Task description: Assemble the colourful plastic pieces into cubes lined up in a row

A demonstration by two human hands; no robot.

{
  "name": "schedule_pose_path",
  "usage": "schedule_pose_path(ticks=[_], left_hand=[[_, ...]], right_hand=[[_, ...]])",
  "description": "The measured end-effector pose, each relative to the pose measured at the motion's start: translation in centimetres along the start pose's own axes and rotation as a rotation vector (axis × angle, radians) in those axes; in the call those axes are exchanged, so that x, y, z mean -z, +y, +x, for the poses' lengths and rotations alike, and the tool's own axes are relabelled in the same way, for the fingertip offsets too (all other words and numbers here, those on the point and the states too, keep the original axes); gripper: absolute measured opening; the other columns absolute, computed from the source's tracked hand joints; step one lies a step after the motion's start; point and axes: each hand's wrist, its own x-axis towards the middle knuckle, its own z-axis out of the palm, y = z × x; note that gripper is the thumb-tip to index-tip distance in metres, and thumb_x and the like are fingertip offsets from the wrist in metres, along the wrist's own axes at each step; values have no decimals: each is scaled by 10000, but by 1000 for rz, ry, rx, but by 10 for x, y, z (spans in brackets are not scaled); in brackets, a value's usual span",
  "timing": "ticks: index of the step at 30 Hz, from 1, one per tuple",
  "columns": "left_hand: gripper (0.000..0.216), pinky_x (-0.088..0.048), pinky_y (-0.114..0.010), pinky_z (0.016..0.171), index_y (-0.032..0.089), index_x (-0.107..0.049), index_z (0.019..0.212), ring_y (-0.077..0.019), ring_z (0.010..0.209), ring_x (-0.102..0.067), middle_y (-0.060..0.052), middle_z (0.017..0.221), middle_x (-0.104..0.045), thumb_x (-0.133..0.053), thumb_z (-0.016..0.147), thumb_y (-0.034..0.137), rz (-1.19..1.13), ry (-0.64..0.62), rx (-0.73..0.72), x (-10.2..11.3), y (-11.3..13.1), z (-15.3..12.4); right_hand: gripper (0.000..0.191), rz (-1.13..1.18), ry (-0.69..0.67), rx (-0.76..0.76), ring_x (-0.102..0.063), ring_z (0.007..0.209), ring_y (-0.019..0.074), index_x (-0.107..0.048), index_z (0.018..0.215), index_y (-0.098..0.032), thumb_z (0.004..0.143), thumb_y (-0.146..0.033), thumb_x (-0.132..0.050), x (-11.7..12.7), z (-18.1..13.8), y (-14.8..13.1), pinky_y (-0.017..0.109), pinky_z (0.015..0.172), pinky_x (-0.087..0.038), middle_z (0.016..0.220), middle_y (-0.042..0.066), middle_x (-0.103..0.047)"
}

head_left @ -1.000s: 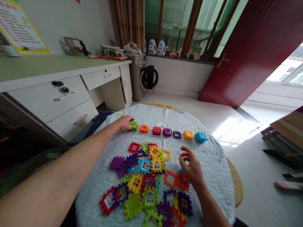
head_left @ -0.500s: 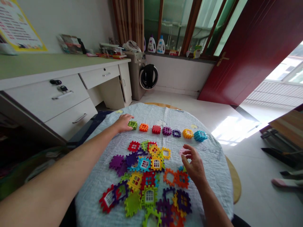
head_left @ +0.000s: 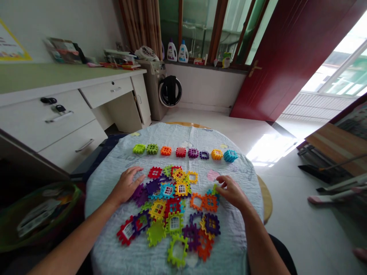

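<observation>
Where the pale blue tablecloth [head_left: 229, 244] curves away at the far side, a row of coloured stacks [head_left: 181, 152] runs just inside the edge, from light green on the left to blue on the right. A band of cloth separates that row from the loose window-shaped pieces [head_left: 168, 191], which spread over the middle and reach toward the near side (one green frame [head_left: 177, 250] lies closest to the body). More cloth shows between the pieces and the rim at either side. The left hand [head_left: 128, 186], fingers spread and loosely bent, is at the purple pieces [head_left: 142, 198]; contact is hard to tell. The right hand [head_left: 230, 190] bends its thumb and fingers at a small green piece [head_left: 214, 189]; whether it pinches it, I cannot tell. Outside the left edge is a green-rimmed basket [head_left: 77, 193] holding pale and dark things, too dim to name. Farther back, the washing machine [head_left: 153, 89] has its round door open, a black cloth [head_left: 171, 89] draped over it.
</observation>
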Motion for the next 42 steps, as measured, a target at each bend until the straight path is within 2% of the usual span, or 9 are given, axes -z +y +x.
schedule_pose_path(ticks=[5,8,12,14,17,20,24,31,42], left_hand=[[377,-430,-432,1034,219,-649,1007,-260,1110,-589,-83,1129,-668,-480,858,522,28,-14,-40,2,14,-4],[347,-435,-427,1025,218,-654,981,-255,1099,-591,-77,1111,-674,-491,858,499,19,-13,-41,3,16,-4],[360,-445,-427,1001,204,-655,941,-252,1063,-599,-86,1070,-680,-483,858,509,-26,29,-17,1,14,-5],[365,-448,-422,989,199,-651,933,-249,1041,-604,-87,1046,-683,-479,860,512,-51,51,-1,1,13,-6],[352,-450,-409,981,200,-646,924,-243,1025,-610,-80,1020,-687,-475,864,503,-80,67,20,2,14,-6],[337,-457,-396,965,202,-646,910,-240,1011,-614,-73,1004,-691,-477,862,489,-91,77,31,3,16,-7],[320,-461,-384,945,203,-648,880,-235,988,-618,-69,983,-694,-476,865,472,-85,87,20,3,17,-7],[295,-463,-374,926,203,-649,866,-227,967,-621,-63,964,-697,-482,869,447,-85,104,13,2,16,-7],[280,-466,-380,904,197,-645,838,-230,932,-620,-61,921,-691,-480,860,423,-105,107,27,4,21,-7]], right_hand=[[329,-85,-131,89,-582,870,193,-679,986,-229,660,-238,-717,3,-2,0,329,808,-473,967,40,-613],[266,-114,-144,97,-564,790,175,-670,929,-222,664,-219,-690,3,-1,0,291,724,-443,870,13,-622],[133,-105,-64,-2,-531,649,150,-629,841,-196,723,-252,-608,-2,3,-3,260,616,-384,700,-13,-596],[147,-94,65,-16,-553,684,164,-618,857,-187,758,-286,-573,-7,5,-6,275,649,-403,736,10,-613],[200,-82,232,46,-589,803,192,-616,919,-183,792,-316,-539,-16,8,-10,308,738,-441,884,58,-632],[232,-44,167,110,-598,792,185,-630,936,-189,796,-363,-564,-24,7,-13,304,733,-461,926,63,-623],[277,10,71,99,-595,723,167,-651,865,-194,825,-453,-562,-30,4,-16,290,681,-464,894,53,-626],[265,1,128,76,-566,660,160,-635,769,-193,843,-425,-531,-35,4,-13,290,657,-442,783,38,-608],[223,-66,148,31,-568,657,160,-619,771,-204,836,-398,-532,-42,8,-7,293,648,-435,807,30,-607]])
